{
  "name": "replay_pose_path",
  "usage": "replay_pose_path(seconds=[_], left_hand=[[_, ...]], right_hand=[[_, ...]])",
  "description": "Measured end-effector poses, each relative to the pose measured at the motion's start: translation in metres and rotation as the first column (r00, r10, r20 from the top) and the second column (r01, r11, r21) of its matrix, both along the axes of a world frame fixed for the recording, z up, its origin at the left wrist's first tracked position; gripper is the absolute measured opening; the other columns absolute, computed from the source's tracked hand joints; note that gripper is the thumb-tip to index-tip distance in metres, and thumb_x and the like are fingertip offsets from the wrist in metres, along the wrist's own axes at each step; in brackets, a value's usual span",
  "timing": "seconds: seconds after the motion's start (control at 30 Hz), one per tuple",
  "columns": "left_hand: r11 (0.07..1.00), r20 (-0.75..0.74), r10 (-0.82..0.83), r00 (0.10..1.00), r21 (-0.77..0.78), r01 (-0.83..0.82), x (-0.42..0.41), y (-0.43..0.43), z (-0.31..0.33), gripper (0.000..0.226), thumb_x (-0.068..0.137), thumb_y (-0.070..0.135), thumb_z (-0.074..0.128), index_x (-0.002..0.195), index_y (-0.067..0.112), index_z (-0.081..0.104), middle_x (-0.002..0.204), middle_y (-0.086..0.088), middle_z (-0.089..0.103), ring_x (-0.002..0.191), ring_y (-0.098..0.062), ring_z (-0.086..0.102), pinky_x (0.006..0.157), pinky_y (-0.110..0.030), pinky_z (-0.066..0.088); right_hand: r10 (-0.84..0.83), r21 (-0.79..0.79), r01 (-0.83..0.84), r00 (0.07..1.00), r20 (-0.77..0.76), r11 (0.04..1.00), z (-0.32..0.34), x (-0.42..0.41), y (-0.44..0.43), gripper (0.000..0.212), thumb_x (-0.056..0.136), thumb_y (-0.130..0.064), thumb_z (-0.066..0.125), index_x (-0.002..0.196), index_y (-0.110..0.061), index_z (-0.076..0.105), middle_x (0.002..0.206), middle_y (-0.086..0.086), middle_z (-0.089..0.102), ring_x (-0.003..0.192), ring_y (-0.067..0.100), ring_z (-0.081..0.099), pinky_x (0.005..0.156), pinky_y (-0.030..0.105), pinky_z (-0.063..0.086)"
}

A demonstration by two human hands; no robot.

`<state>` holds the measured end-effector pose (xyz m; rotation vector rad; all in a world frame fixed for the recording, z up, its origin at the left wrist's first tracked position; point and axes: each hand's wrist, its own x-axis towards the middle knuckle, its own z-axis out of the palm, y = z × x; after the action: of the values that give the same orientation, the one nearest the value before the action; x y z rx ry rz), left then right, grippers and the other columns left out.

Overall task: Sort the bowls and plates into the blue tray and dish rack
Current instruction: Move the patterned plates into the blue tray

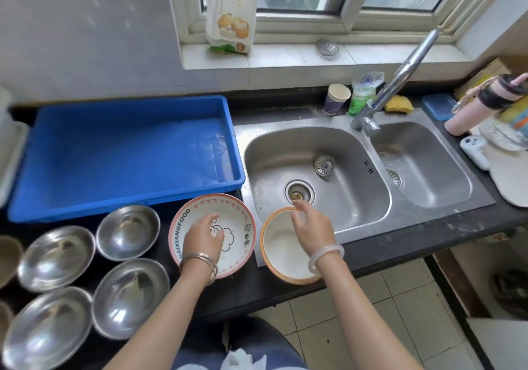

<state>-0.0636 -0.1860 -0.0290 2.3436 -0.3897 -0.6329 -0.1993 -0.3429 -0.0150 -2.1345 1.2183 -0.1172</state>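
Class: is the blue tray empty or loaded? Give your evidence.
Empty. The blue tray shows only its bare blue floor; the steel bowls sit outside it on the counter.

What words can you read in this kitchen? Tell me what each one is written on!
"BAIXIANGFOOD": inside the rim of the pink-patterned bowl, just left of the left hand.
Small dark characters on the right side of that bowl: too small to read.
Print on the tall bag on the windowsill: too blurred to read.
Print on the green-and-white bag behind the faucet: too blurred to read.
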Motion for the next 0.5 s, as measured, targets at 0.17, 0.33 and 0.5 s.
replay_pose_path(seconds=[0.17,0.33,0.5], left_hand=[[0.99,-0.005,0.117,0.993,0.084,-0.116,0.017,0.033,-0.007,0.057,0.085,0.011,0.06,0.139,0.014,0.04,0.15,-0.01,0.035,0.137,-0.026,0.035,0.112,-0.038,0.03],[0.989,-0.125,0.127,0.984,0.097,-0.116,0.021,0.049,-0.016,0.062,0.082,0.007,0.06,0.138,0.011,0.037,0.135,-0.013,0.051,0.122,-0.03,0.049,0.098,-0.037,0.044],[0.977,-0.209,0.208,0.956,0.083,-0.195,0.025,0.054,-0.024,0.048,0.082,0.001,0.055,0.129,0.007,0.045,0.126,-0.014,0.058,0.113,-0.031,0.055,0.093,-0.039,0.047]], right_hand=[[0.323,0.041,-0.321,0.932,-0.167,0.946,-0.015,0.067,0.021,0.042,0.096,-0.031,0.042,0.135,-0.017,0.046,0.131,0.007,0.058,0.12,0.025,0.053,0.101,0.036,0.041],[0.429,0.03,-0.45,0.829,-0.358,0.893,-0.032,0.096,0.024,0.031,0.096,-0.03,0.035,0.118,-0.015,0.051,0.102,0.016,0.067,0.096,0.035,0.061,0.076,0.036,0.042],[0.418,0.018,-0.441,0.836,-0.355,0.897,-0.038,0.104,0.017,0.028,0.092,-0.018,0.039,0.116,-0.02,0.053,0.095,0.012,0.067,0.083,0.032,0.061,0.067,0.033,0.048]])
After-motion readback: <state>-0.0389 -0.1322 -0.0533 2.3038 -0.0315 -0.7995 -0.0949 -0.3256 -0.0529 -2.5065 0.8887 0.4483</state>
